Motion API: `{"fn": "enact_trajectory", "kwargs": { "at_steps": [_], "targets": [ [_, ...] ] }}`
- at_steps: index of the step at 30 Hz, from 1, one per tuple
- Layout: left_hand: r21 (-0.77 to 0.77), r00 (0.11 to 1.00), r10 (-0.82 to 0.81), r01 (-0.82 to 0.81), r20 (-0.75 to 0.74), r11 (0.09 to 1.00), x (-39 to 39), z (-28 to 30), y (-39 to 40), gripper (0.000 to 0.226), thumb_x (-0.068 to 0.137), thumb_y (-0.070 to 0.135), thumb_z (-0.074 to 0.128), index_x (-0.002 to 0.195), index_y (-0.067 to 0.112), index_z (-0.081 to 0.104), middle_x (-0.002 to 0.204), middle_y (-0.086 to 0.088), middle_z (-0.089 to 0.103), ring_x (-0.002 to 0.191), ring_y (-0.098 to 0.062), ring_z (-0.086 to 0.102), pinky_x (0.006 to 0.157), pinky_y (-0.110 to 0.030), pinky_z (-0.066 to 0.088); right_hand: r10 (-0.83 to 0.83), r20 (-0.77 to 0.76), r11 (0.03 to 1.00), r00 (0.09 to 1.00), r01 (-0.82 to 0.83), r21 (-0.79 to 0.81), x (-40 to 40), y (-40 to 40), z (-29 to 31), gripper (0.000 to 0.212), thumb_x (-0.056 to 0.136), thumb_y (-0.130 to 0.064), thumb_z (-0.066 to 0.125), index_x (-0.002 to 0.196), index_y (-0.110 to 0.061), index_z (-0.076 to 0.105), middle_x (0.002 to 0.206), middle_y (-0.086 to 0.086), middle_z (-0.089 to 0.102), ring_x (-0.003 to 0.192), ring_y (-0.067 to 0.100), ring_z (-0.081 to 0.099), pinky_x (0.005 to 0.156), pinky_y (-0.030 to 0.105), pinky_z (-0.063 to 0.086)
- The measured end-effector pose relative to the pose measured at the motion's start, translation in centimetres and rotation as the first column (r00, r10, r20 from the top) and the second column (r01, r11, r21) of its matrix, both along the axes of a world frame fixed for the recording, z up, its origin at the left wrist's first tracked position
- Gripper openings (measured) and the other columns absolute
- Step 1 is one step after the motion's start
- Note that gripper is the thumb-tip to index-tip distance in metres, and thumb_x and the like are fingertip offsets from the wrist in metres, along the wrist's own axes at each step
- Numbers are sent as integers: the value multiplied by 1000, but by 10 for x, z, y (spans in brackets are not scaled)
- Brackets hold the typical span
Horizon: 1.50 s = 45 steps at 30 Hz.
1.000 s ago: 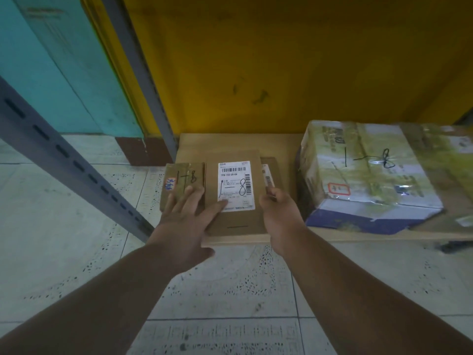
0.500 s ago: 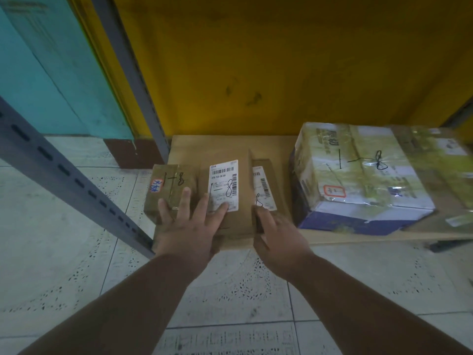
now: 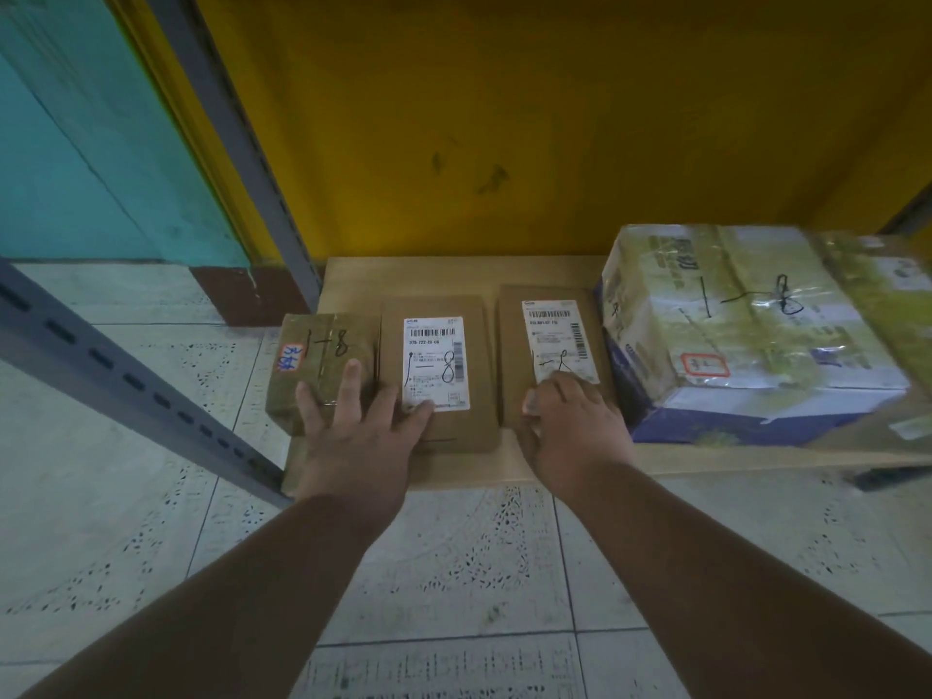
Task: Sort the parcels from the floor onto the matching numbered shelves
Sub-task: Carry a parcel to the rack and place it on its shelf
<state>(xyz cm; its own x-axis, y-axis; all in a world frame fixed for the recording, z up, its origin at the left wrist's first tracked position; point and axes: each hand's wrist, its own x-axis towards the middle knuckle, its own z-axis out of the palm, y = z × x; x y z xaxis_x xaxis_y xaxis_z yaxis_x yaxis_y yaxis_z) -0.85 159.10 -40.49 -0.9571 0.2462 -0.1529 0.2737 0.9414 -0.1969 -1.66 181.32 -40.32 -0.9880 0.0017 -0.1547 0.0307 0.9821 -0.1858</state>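
Left hand (image 3: 360, 436) flat, fingers spread, pressing on small brown box (image 3: 323, 365) and middle labelled parcel (image 3: 439, 370). Right hand (image 3: 570, 426), fingers curled, grips near edge of right labelled parcel (image 3: 552, 345). All three marked 1-8, lying side by side on low wooden shelf (image 3: 580, 466), beside large taped box (image 3: 746, 335). Step: squaring up placed parcels. Next likely: let go, fetch more from floor.

A yellow wall (image 3: 555, 118) stands at the back. To its left is a turquoise door (image 3: 75, 158), with a dark brown skirting (image 3: 237, 295) at the bottom. The floor (image 3: 454, 562) has pale tiles with small dark speckles.
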Motion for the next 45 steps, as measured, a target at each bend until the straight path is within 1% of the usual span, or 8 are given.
{"fn": "enact_trajectory", "kwargs": {
  "at_steps": [5,12,15,17,21,31,38,45],
  "targets": [
    [36,1000,-16,16,-15,999,-5,0,2,67,99,28,43,154,49,10,166,-3,1,150,-44,-16,113,-77,-5,7,41,1000,999,-6,-22,-1,1,6,43,98,-47,44,128,-16,51,131,3,49,123,24,46,103,40,42],
    [143,994,28,-13,-105,990,-12,-10,-7,62,94,23,58,146,46,33,163,-3,18,153,-33,0,119,-69,4,33,-31,999,999,-34,-39,11,-10,5,32,99,-42,43,119,-21,57,129,-1,50,123,22,44,102,38,37],
    [219,990,41,-10,-137,976,1,-4,-8,52,85,24,66,135,34,53,152,-7,40,146,-34,24,119,-66,13,27,-55,996,998,-31,-80,19,-19,16,33,98,-38,45,124,-19,53,131,1,50,123,23,44,103,39,37],
    [278,985,61,-14,-162,960,20,8,-11,41,80,29,72,120,25,65,137,-9,55,129,-36,46,113,-63,31,30,-64,993,998,-36,-110,34,-30,34,38,98,-39,47,128,-17,53,131,3,52,122,24,45,105,38,37],
    [329,994,106,-90,-31,940,72,44,-16,46,72,32,82,115,22,69,119,-8,64,107,-32,61,93,-51,50,45,-88,982,995,-60,-177,70,-54,80,37,95,-38,52,124,-17,54,125,3,55,118,25,49,103,39,40],
    [432,966,225,-259,127,864,192,140,-49,45,76,31,78,120,25,67,121,-1,65,111,-27,63,93,-47,53,74,-275,934,959,-163,-318,156,-122,173,32,90,-29,62,115,-10,62,119,8,63,115,28,56,97,47,51],
    [456,853,481,-517,202,724,278,213,-118,43,85,32,71,127,27,64,127,1,63,120,-26,57,100,-46,48,248,-249,884,936,-324,-338,209,-205,244,35,92,-32,57,118,-9,63,120,8,64,116,24,58,97,39,52],
    [531,639,707,-729,302,432,384,338,-239,41,81,26,75,122,24,67,122,0,65,113,-28,60,94,-43,50,423,-210,783,881,-472,-404,276,-348,380,39,92,-33,55,122,-8,61,125,8,63,118,22,57,98,40,51]
  ]
}}
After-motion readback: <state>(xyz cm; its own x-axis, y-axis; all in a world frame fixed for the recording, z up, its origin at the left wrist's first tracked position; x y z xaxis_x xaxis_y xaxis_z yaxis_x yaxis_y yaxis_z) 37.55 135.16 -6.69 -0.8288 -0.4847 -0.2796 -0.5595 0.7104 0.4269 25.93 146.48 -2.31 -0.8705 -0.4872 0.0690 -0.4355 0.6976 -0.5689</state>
